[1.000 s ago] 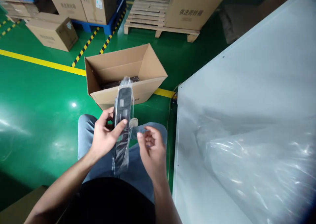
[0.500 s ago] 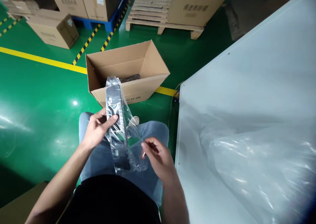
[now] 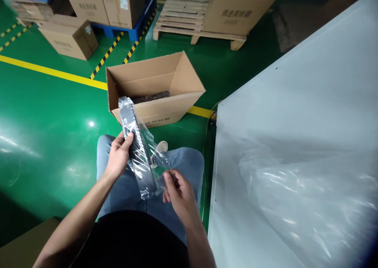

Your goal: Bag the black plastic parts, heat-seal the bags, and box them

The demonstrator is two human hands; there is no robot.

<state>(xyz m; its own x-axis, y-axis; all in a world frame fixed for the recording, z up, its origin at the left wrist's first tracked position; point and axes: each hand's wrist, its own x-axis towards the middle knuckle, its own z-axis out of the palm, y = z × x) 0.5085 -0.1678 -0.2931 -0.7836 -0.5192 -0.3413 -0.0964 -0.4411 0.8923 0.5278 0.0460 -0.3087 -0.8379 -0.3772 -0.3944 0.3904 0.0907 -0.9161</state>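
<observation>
A long black part [image 3: 138, 154] lies inside a clear plastic bag [image 3: 147, 150], held above my lap. My left hand [image 3: 118, 158] grips the part through the bag near its upper half. My right hand [image 3: 177, 191] pinches the loose lower edge of the bag. The part tilts with its top end toward the upper left. An open cardboard box [image 3: 153, 85] stands on the green floor just beyond my knees, with dark parts lying in its bottom.
A white table [image 3: 295, 114] with a sheet of clear plastic [image 3: 310, 197] fills the right side. Cardboard boxes [image 3: 69, 39] and a wooden pallet [image 3: 183, 18] stand farther off on the green floor. Another carton corner [image 3: 23, 244] shows at lower left.
The bagged part has tipped from nearly upright to leaning left. My right hand moved down and took hold of the bag's lower edge.
</observation>
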